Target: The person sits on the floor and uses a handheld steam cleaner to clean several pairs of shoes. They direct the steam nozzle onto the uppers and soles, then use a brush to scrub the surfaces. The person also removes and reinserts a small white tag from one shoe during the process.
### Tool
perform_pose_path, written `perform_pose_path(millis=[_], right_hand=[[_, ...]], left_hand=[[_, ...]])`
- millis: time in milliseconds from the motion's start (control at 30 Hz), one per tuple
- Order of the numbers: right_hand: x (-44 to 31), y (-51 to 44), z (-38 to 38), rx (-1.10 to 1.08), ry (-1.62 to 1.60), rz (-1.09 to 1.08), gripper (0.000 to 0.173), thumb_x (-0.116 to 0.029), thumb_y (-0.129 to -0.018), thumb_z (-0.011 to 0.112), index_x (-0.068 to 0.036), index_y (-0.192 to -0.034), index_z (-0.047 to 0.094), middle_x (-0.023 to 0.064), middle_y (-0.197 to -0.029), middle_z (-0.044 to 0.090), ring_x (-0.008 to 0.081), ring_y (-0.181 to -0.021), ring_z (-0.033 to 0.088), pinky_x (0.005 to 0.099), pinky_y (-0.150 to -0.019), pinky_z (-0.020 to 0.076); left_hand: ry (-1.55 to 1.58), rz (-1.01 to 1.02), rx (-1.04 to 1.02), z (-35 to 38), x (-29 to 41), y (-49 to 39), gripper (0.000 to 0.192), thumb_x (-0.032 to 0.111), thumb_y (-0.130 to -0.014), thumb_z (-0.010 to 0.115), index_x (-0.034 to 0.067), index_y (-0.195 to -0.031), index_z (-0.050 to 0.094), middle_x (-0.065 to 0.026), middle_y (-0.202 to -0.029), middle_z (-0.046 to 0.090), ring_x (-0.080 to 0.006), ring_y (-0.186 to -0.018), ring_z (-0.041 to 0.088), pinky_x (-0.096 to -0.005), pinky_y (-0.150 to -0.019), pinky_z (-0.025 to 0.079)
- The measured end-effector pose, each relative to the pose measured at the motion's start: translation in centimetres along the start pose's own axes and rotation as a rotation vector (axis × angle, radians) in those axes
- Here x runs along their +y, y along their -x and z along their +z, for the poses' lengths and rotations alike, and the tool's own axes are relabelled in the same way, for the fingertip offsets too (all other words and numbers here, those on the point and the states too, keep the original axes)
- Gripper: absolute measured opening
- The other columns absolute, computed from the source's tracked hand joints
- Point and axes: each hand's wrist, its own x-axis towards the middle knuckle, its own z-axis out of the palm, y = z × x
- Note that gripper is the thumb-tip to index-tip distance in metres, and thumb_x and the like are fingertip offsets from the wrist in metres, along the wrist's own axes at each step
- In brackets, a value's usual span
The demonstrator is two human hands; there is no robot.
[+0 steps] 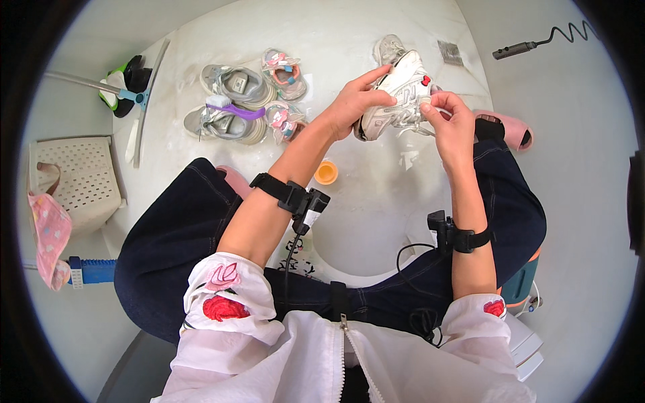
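Observation:
A white lace-up sneaker (398, 103) with a small red bow is held up between both hands. My left hand (359, 101) grips its left side, thumb on the upper. The fingers of my right hand (449, 113) pinch the shoe's right side near the loose laces. Behind it, another pale sneaker (389, 49) rests on the floor. To the left lie a grey-white pair, one sneaker (242, 85) above the other (224, 123), with a purple-handled brush (237, 109) across them. Beside them are two small clear-and-pink sandals (284, 73).
An orange cup (326, 173) stands on the wet floor before me. A floor drain (450, 53) is at upper right. At left are a squeegee (151, 103), black-green shoes (123, 83) and a beige perforated basket (75, 176). A coiled dark cord (569, 32) hangs by the right wall.

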Motion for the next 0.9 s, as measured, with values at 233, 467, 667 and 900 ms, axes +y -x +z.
perform_pose_path(millis=[233,467,667,900], right_hand=[[0.0,-1.0,1.6,-0.045,-0.327,0.193,0.045,0.003,-0.08,0.069,0.0,-0.118,0.045,0.0115,-0.093,0.064,0.0145,-0.082,0.061,0.0272,-0.07,0.0501],[1.0,-2.5,3.6,-0.09,-0.71,0.431,0.053,-0.007,-0.086,0.07,-0.002,-0.128,0.038,0.0182,-0.11,0.061,0.0191,-0.09,0.062,0.0325,-0.078,0.0508],[2.1,-1.5,5.9,-0.301,-0.054,-0.056,0.069,-0.01,-0.076,0.078,-0.007,-0.133,0.039,0.0167,-0.118,0.061,0.0212,-0.1,0.061,0.0321,-0.085,0.0494],[5.0,-10.5,12.3,0.085,-0.602,0.491,0.036,-0.002,-0.078,0.069,0.006,-0.109,0.053,0.0146,-0.091,0.063,0.0214,-0.071,0.064,0.0333,-0.057,0.052]], left_hand=[[-0.157,-0.022,-0.025,-1.1,0.5,-0.1,0.076,0.019,-0.081,0.069,0.004,-0.148,0.036,-0.0144,-0.129,0.056,-0.0203,-0.108,0.06,-0.0313,-0.088,0.05],[-0.075,-0.163,0.081,-3.2,1.9,-0.5,0.058,0.042,-0.084,0.069,0.0,-0.122,0.057,-0.0121,-0.113,0.064,-0.0202,-0.098,0.064,-0.0312,-0.079,0.053],[0.154,-0.336,0.167,-7.3,1.5,-0.3,0.066,0.059,-0.087,0.062,0.002,-0.12,0.059,-0.0118,-0.116,0.064,-0.0237,-0.1,0.065,-0.0333,-0.076,0.056],[0.533,-0.009,0.451,-8.8,1.0,-1.3,0.06,0.047,-0.097,0.053,-0.007,-0.123,0.051,-0.0188,-0.133,0.047,-0.0304,-0.115,0.056,-0.0343,-0.092,0.053]])
